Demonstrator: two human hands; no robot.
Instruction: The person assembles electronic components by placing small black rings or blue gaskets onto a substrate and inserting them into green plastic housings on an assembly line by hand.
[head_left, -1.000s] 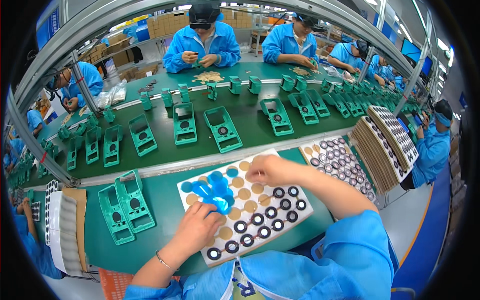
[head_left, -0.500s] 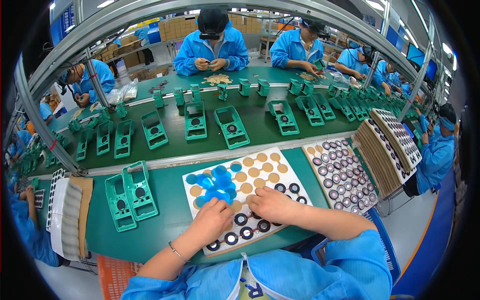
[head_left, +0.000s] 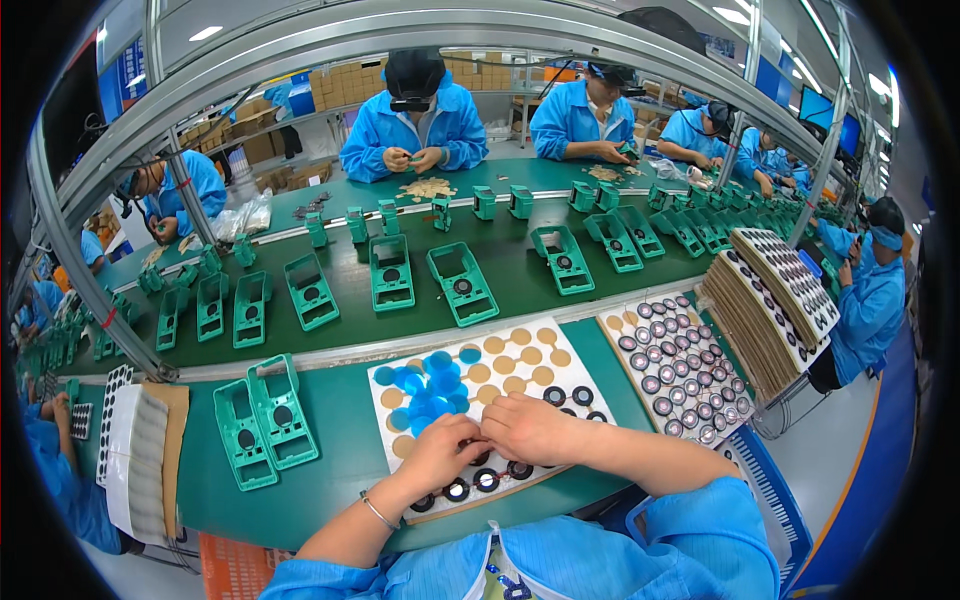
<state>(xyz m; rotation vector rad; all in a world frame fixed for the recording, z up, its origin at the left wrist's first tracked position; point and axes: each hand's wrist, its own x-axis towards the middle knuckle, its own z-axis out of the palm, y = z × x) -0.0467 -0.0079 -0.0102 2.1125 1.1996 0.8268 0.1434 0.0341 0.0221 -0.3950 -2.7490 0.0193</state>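
A white foam board (head_left: 583, 373) lies on the green bench before me, with rows of tan round discs (head_left: 514, 384) on it. Loose translucent blue discs (head_left: 432, 384) are heaped at its upper left. Along its near and right sides sit black round speakers (head_left: 486, 480) with pale centres. My left hand (head_left: 446, 446) and my right hand (head_left: 528, 430) meet over the board's near middle, fingertips pinched close together above the speakers. Whatever lies between the fingers is hidden by them.
Two green plastic housings (head_left: 283, 409) lie left of the board. To the right is another board of speakers (head_left: 672, 362), beside a tall stack of loaded boards (head_left: 765, 310). Beyond, a dark green conveyor (head_left: 370, 325) carries more housings. Co-workers (head_left: 412, 125) sit across it.
My hands have drawn together, the left moving right towards the right hand, until their fingertips meet. The whole view has shifted slightly, with the far side sitting lower in the picture.
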